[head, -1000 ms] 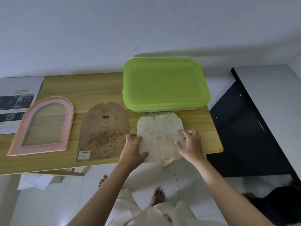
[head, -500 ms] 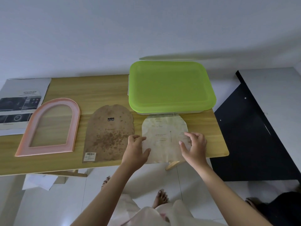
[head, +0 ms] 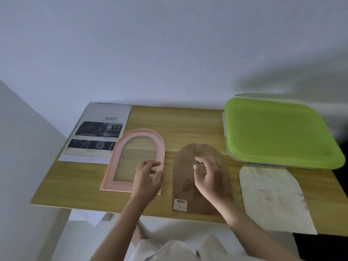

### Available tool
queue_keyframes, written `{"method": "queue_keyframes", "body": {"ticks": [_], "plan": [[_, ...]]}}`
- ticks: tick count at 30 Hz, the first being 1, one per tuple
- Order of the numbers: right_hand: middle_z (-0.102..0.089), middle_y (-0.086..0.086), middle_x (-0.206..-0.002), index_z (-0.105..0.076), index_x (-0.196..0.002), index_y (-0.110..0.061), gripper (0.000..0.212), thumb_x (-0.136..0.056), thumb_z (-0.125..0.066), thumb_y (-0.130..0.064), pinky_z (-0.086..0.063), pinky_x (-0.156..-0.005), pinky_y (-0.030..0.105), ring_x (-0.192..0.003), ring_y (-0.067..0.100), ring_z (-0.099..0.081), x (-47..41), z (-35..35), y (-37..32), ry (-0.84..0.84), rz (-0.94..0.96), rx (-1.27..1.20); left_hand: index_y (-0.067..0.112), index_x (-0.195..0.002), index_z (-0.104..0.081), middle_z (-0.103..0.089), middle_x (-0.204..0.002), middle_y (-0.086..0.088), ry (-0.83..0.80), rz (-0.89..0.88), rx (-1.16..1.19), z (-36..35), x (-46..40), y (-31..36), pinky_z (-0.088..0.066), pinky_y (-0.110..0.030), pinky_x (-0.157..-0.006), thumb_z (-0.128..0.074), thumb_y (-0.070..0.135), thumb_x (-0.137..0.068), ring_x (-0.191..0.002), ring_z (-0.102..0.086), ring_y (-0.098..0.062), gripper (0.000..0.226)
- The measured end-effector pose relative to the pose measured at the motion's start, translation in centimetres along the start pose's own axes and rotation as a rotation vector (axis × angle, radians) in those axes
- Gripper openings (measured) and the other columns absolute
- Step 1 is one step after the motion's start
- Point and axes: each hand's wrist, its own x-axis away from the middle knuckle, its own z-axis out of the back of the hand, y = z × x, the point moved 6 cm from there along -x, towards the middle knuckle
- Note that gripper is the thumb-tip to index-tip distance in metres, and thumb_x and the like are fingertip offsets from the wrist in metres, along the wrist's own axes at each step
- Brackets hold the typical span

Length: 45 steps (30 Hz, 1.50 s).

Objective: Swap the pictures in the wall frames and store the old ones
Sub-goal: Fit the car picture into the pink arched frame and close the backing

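item: pink arched picture frame [head: 120, 172], empty, lying flat on the light wooden tabletop [head: 188, 125]; its lower right corner is sitting under the left hand [head: 147, 180]. item: brown arched fibreboard backing panel [head: 188, 185] with a barcode sticker, lying just right of the frame, beneath the right hand [head: 209, 178]. item: cream arched printed sheet [head: 273, 196], the old picture by judgement, lying at the table's right end with its lower part overhanging the edge and its top touching the clear storage box with a lime green lid [head: 278, 132]. item: printed car brochure sheet [head: 98, 132], at the far left, partly under the frame's top.

grip: both hands are hovering loosely curled and holding nothing; whether fingertips are touching frame or panel cannot be told.

handling note, as judgement: the person is reaching to reassemble; the frame wants steadying at its edge while the new sheet goes in flat before the backing.

change: half a second ago both hands were pressing on the cream sheet; they have left it and moved left, and the camera has swung left with them.
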Motion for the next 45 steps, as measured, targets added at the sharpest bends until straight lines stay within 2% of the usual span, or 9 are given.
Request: {"method": "queue_keyframes", "body": {"ticks": [4, 7, 12, 18, 22, 27, 33, 41, 45], "plan": [[-0.066, 0.006, -0.094, -0.066, -0.098, -0.008, 0.017, -0.081, -0.066, -0.008, -0.047, -0.081, 0.040, -0.091, 0.026, -0.057, -2.7, -7.8, -7.5, -0.109, 0.055, -0.072, 0.016, -0.106, -0.063, -0.054, -0.110, -0.001, 0.108, 0.096, -0.023, 9.1, -3.4, -6.3, -0.053, -0.034, -0.076, -0.065, 0.017, -0.084, -0.087, -0.059, -0.014, 0.022], [-0.065, 0.004, -0.105, -0.064, -0.106, -0.011, 0.022, -0.084, -0.064, -0.014, -0.042, -0.094, 0.039, -0.103, 0.025, -0.056, -4.8, -13.3, -11.7, -0.200, 0.080, -0.058, 0.016, -0.107, -0.062, -0.054, -0.111, -0.003, 0.165, 0.163, -0.071, 14.6, -5.4, -10.5, -0.050, -0.032, -0.078, -0.065, 0.018, -0.084, -0.091, -0.057, -0.015, 0.024], [-0.062, 0.001, -0.114, -0.059, -0.116, -0.016, 0.031, -0.087, -0.060, -0.022, -0.036, -0.099, 0.034, -0.114, 0.022, -0.050, -8.9, -21.6, -16.4, -0.354, 0.055, -0.019, 0.017, -0.116, -0.057, -0.049, -0.124, -0.008, 0.160, 0.325, -0.180, 20.4, -8.8, -16.9, -0.043, -0.039, -0.093, -0.066, 0.026, -0.083, -0.113, -0.048, -0.027, 0.035], [-0.051, 0.001, -0.132, -0.048, -0.129, -0.019, 0.051, -0.084, -0.063, -0.037, -0.037, -0.102, 0.041, -0.123, 0.024, -0.043, -15.0, -29.9, -17.8, -0.511, 0.013, 0.135, 0.016, -0.127, -0.050, -0.043, -0.125, -0.007, 0.101, 0.368, -0.295, 22.7, -12.5, -20.7, -0.041, -0.034, -0.084, -0.068, 0.045, -0.077, -0.121, -0.037, -0.025, 0.061], [-0.044, 0.002, -0.138, -0.038, -0.137, -0.023, 0.070, -0.078, -0.065, -0.050, -0.037, -0.101, 0.044, -0.126, 0.026, -0.037, -17.3, -33.5, -17.2, -0.627, 0.007, 0.282, 0.015, -0.126, -0.049, -0.039, -0.124, -0.006, 0.076, 0.354, -0.418, 22.5, -13.4, -21.4, -0.040, -0.043, -0.096, -0.067, 0.050, -0.076, -0.118, -0.038, -0.026, 0.063], [-0.038, 0.008, -0.130, -0.035, -0.138, -0.025, 0.085, -0.067, -0.072, -0.056, -0.037, -0.092, 0.037, -0.118, 0.029, -0.036, -17.7, -35.5, -17.0, -0.673, -0.029, 0.351, 0.014, -0.121, -0.051, -0.039, -0.122, -0.006, 0.071, 0.351, -0.468, 22.4, -13.6, -21.8, -0.042, -0.042, -0.093, -0.068, 0.049, -0.075, -0.114, -0.040, -0.028, 0.060], [-0.037, 0.008, -0.125, -0.043, -0.128, -0.028, 0.082, -0.058, -0.085, -0.041, -0.036, -0.085, 0.033, -0.115, 0.026, -0.039, -19.0, -35.5, -16.9, -0.733, -0.163, 0.202, 0.015, -0.117, -0.052, -0.040, -0.121, -0.007, 0.056, 0.357, -0.460, 22.6, -14.0, -22.0, -0.044, -0.042, -0.093, -0.070, 0.050, -0.072, -0.114, -0.041, -0.028, 0.059], [-0.060, -0.012, -0.109, -0.057, -0.107, -0.032, 0.045, -0.070, -0.080, -0.018, -0.051, -0.069, 0.021, -0.090, 0.008, -0.061, -16.0, -32.5, -18.5, -0.724, -0.225, -0.280, 0.014, -0.117, -0.052, -0.040, -0.121, -0.007, 0.077, 0.346, -0.489, 22.5, -13.6, -22.0, -0.044, -0.041, -0.090, -0.066, 0.051, -0.074, -0.112, -0.043, -0.028, 0.058], [-0.065, -0.007, -0.110, -0.064, -0.110, -0.028, 0.038, -0.081, -0.063, -0.004, -0.056, -0.082, 0.029, -0.098, 0.014, -0.064, -13.1, -31.6, -18.8, -0.666, -0.238, -0.342, 0.015, -0.118, -0.052, -0.040, -0.120, -0.007, 0.062, 0.353, -0.465, 22.6, -13.6, -22.1, -0.044, -0.042, -0.091, -0.068, 0.051, -0.073, -0.113, -0.042, -0.028, 0.059]]}}
